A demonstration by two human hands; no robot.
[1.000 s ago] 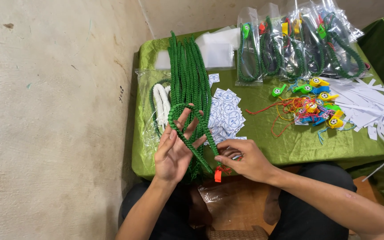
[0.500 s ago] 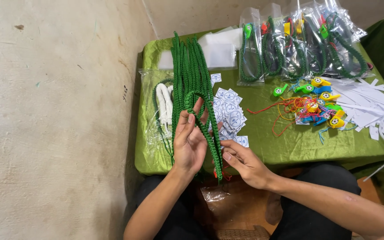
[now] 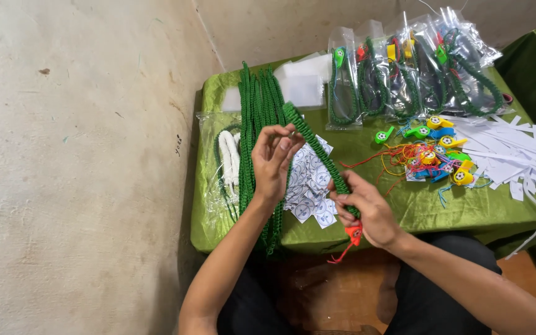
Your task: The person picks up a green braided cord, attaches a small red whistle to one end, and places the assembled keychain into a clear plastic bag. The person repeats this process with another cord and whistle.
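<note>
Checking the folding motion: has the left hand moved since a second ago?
Yes. The left hand has risen up and away from the table's near edge, toward the bundle of green cords, lifting one end of the green braided cord.

I see a table (image 3: 417,208) draped in shiny green cloth. Along its far edge stands a row of clear packets (image 3: 404,74), each with a green cord and a small whistle inside. At the far left corner lie flat white plastic bags (image 3: 305,84). A long bundle of green braided cords (image 3: 257,118) runs from the far edge over the near edge. Just left of it lies a clear bag of white cords (image 3: 226,161). Near the right edge sit loose coloured whistles (image 3: 435,152) on thin strings, beside scattered white paper strips (image 3: 516,152). Small printed paper squares (image 3: 311,186) lie by the near edge.
</note>
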